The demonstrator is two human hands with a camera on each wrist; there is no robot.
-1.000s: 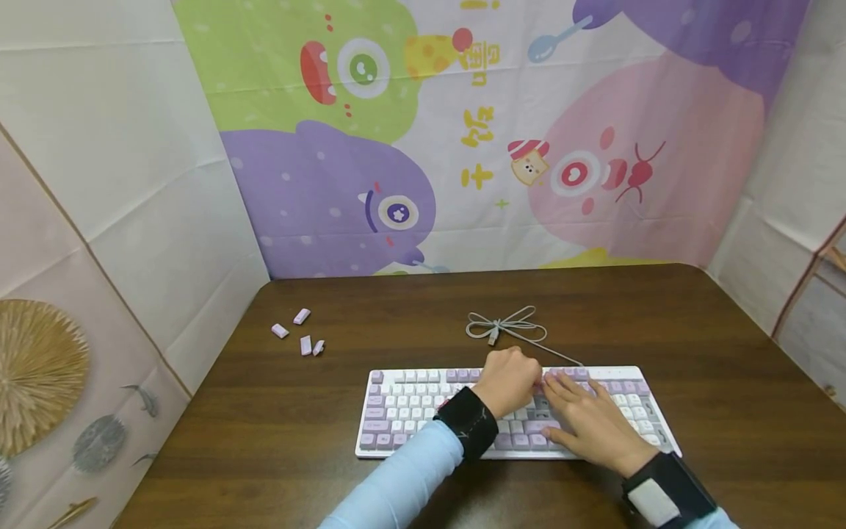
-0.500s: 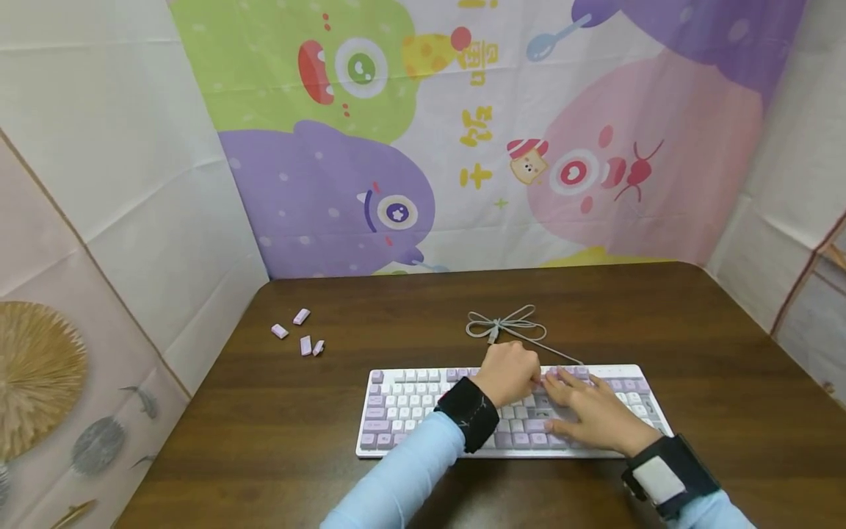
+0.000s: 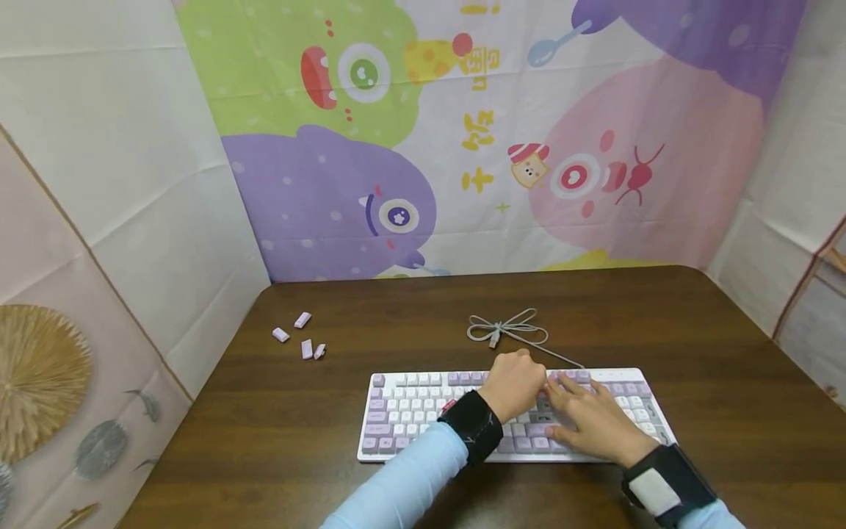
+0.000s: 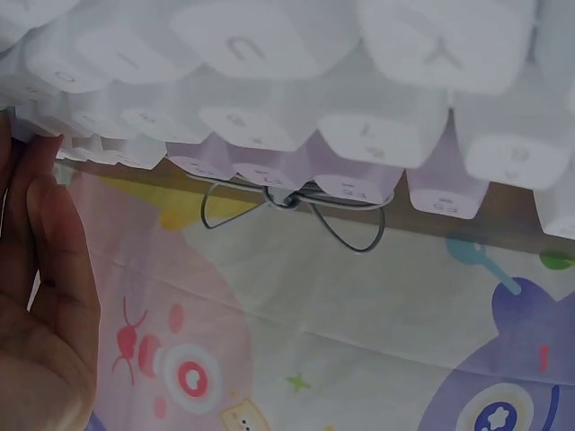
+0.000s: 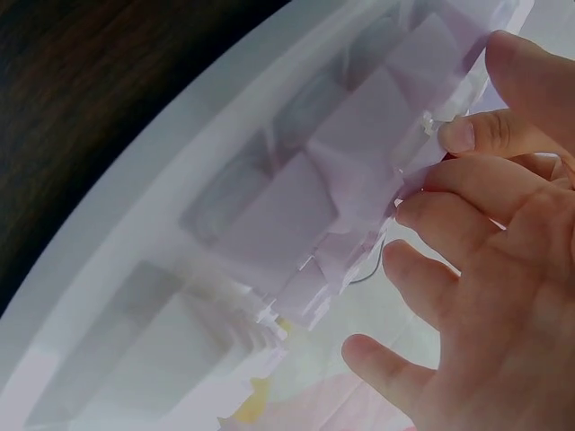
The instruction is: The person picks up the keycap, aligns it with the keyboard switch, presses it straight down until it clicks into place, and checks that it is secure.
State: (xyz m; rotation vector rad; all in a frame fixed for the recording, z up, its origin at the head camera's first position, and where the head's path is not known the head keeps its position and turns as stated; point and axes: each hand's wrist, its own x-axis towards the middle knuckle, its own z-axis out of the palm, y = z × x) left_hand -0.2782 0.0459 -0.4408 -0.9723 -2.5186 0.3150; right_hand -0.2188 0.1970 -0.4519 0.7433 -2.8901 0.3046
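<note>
A white keyboard (image 3: 423, 459) with white and lilac keycaps lies on the table. My left hand (image 3: 515, 386) is over its upper right-centre part, fingers curled, and pinches a lilac keycap; the wrist hides part of the keys. In the right wrist view the left thumb (image 5: 458, 136) presses at the edge of the lilac keys. My right hand (image 3: 598, 422) lies flat over the keys beside it, fingers spread, index fingertip close to the left fingers. Grey gaps without keycaps (image 3: 543, 405) show between the hands. A pinkish-red keycap (image 3: 449, 405) peeks out by the left wristband.
Several loose lilac keycaps (image 3: 307, 349) lie at the table's left. Behind the keyboard, a tied grey cable (image 3: 505, 327) runs to its back edge. The brown table (image 3: 277, 426) ends at a cartoon cloth (image 3: 463, 235), with pale cloth walls at both sides.
Both hands stay at nearly the same place on the keyboard. My right hand and wrist shift only slightly; the loose keycaps and cable stay put.
</note>
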